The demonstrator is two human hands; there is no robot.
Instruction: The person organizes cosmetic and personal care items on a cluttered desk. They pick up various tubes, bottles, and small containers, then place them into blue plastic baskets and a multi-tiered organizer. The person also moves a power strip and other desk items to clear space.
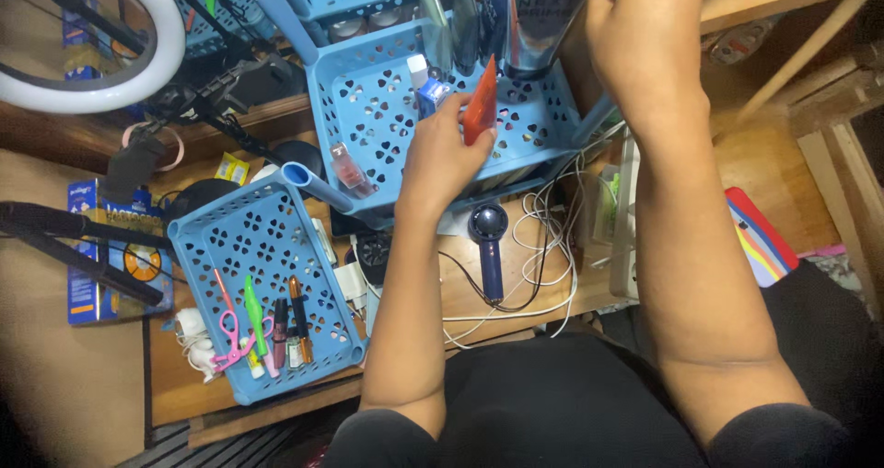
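My left hand (440, 159) holds a flat orange-red card-like thing (480, 111) upright over the middle blue perforated basket (378, 109). My right hand (645, 35) is raised at the top of the view and grips a tall silvery-grey tube or box (540, 17) that stands at the basket's back edge. Inside this basket lie a small pink bottle (351, 169) and a white and blue bottle (425, 88).
A second blue basket (253, 238) at lower left holds pink scissors (232, 339), a green pen and cosmetic sticks. A dark blue handheld fan (489, 247) and tangled white cables (548, 256) lie on the wooden desk. A ring light (101, 81) and stand arms sit at upper left.
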